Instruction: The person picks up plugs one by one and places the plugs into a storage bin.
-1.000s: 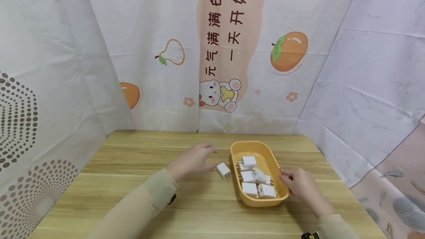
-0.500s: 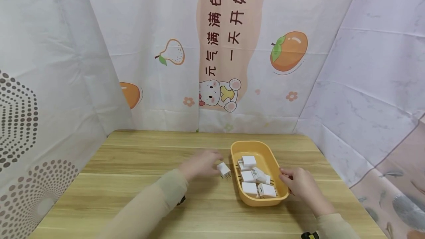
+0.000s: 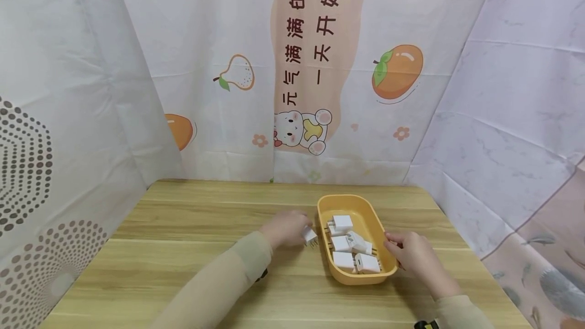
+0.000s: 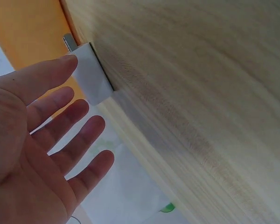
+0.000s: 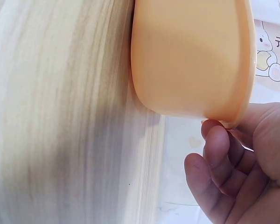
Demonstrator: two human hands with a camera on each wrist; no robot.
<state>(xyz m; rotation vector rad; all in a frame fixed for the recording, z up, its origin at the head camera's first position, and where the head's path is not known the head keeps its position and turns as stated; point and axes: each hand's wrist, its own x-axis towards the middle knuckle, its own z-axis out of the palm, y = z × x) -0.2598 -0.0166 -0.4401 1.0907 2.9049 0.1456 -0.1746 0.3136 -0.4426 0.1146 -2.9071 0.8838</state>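
Observation:
My left hand reaches a white plug-in charger lying on the table, left of a yellow-orange plastic basket. In the left wrist view, the thumb tip overlaps the charger's near end and the other fingers spread loosely beside it; whether they touch it I cannot tell. A metal prong sticks out toward the basket. My right hand pinches the basket's right rim between thumb and fingers, as the right wrist view shows by the basket corner. Several white chargers lie inside.
Both hands work over a wood-grain table. Printed white curtains hang behind it and along both sides. Dark wrist straps show at both sleeves.
My left hand has moved right and slightly away from me, reaching the loose charger and now covering part of it. The right hand and basket have stayed in place.

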